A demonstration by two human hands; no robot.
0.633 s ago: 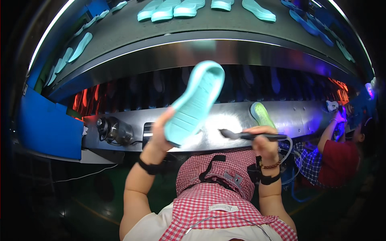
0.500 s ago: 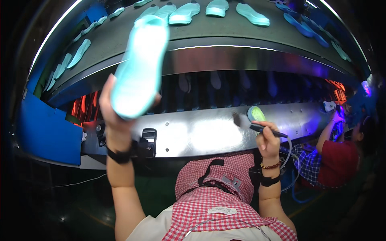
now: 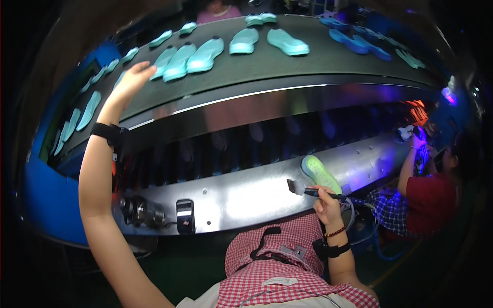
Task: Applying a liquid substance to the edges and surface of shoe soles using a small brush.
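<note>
My left hand point(image 3: 134, 79) stretches over the dark conveyor belt point(image 3: 241, 64) at the upper left, fingers extended and nothing gripped. Its fingertips are beside the left one of a group of turquoise shoe soles point(image 3: 164, 61); whether they touch it I cannot tell. Another sole is partly hidden behind this hand. Low over the steel ledge, my right hand point(image 3: 327, 205) holds a brush point(image 3: 318, 193) with a black handle, dark bristles pointing left and a pale hose at its rear. Just behind the brush lies a yellow-green sole point(image 3: 321, 173) with a turquoise rim.
On the steel ledge point(image 3: 257, 200) stand a black phone-like device point(image 3: 185, 215) and a dark cylindrical object point(image 3: 144, 211). Blue soles point(image 3: 354, 43) ride the belt at right. A co-worker in a red top point(image 3: 434, 203) sits at the right; another person point(image 3: 218, 13) is beyond the belt.
My left hand has moved up and left to the belt and let go of the turquoise sole. My right hand with the brush has shifted slightly down and left in view.
</note>
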